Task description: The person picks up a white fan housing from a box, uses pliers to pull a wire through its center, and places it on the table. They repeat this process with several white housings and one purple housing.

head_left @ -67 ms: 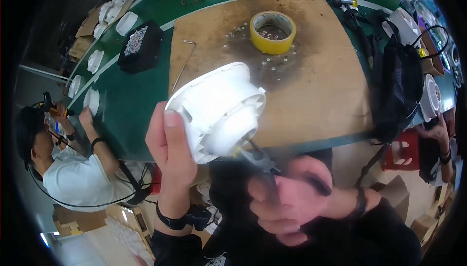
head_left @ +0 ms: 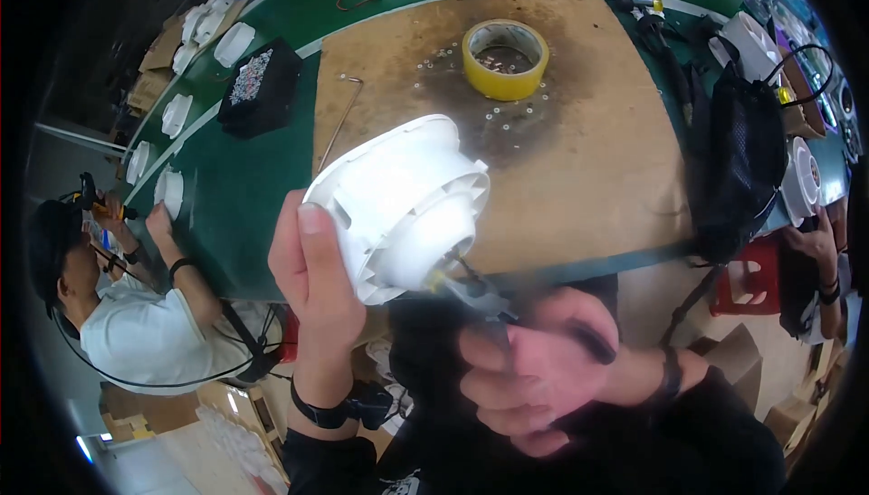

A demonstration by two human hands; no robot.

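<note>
My left hand (head_left: 317, 260) grips a white plastic round housing (head_left: 398, 196) by its wide rim, holding it tilted above the near edge of the bench. A smaller stepped end of the housing faces down and to the right. My right hand (head_left: 543, 368) is closed round the handles of a pair of pliers (head_left: 482, 298). The jaws of the pliers reach a small yellowish part (head_left: 436, 280) at the housing's lower end. Blur hides whether the jaws clamp it.
A brown board (head_left: 588, 169) carries a roll of yellow tape (head_left: 505, 79), small scattered washers and a thin rod (head_left: 341, 124). Left stands a black bin (head_left: 262, 97) of small parts; right lies a black bag (head_left: 747, 151). Co-workers sit on both sides, one in a white shirt (head_left: 149, 337).
The housing has shifted very slightly left within the view, along with the board and tape. My grip on housing and pliers looks the same.
</note>
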